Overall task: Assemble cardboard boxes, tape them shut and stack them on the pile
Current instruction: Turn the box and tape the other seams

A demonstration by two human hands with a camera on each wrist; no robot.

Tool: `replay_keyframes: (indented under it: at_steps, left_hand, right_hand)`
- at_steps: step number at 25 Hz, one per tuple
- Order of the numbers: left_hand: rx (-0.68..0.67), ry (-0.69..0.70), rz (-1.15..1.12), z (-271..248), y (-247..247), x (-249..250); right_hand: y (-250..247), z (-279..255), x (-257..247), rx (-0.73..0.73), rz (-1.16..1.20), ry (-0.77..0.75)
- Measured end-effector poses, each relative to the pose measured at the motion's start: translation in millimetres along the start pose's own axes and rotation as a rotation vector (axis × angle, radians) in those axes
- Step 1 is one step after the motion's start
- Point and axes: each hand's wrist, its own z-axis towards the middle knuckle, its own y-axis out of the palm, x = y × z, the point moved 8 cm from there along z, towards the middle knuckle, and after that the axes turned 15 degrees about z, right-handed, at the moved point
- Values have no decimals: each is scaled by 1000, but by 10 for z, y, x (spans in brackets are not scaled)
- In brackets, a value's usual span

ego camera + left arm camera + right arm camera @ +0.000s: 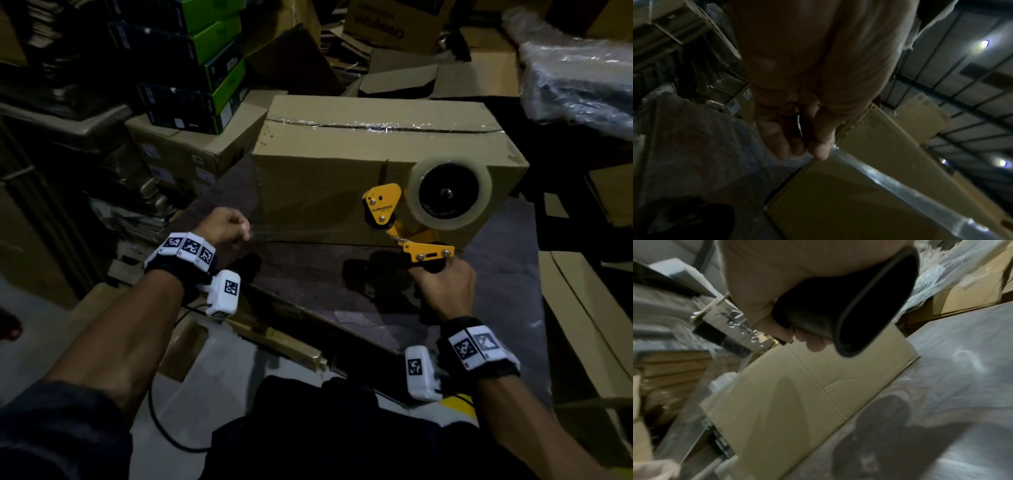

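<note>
box (359,161): centre frame, formed; I see its top seam already taped.
left hand (227,228): pinches the tape strip (308,233) end.
right hand (443,291): fist round the tape dispenser (411,219) handle.
left to do: I judge more taping, then stacking.

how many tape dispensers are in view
1. The yellow tape dispenser is in front of the taped cardboard box, its handle gripped by the right hand; the left hand pinches the tape strip. Others may be hidden in the dark clutter.
</note>
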Motion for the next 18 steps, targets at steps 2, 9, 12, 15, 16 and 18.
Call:
replay_keyframes:
  at_steps: [2,9,12,15,16,18]
  left_hand:
    - [70,47,8,19,-179,153]
    - [255,37,-133,440,-950,366]
    - [302,68,-99,823,-1274,465]
    - [277,131,-83,1315,-1476,543]
    - [262,142,-93,1519,-1525,558]
    - [239,169,-96,1884,-1567,590]
  right_hand:
    - [2,49,-104,8,13,-38]
    - [346,166,-808,-32,35,-186]
    - [638,154,-1019,-56,85,-217]
    - [1000,152,-1199,-43,123,-241]
    - [1136,181,-1231,-15,127,-234]
    - [1384,210,-1283,46,114,-209]
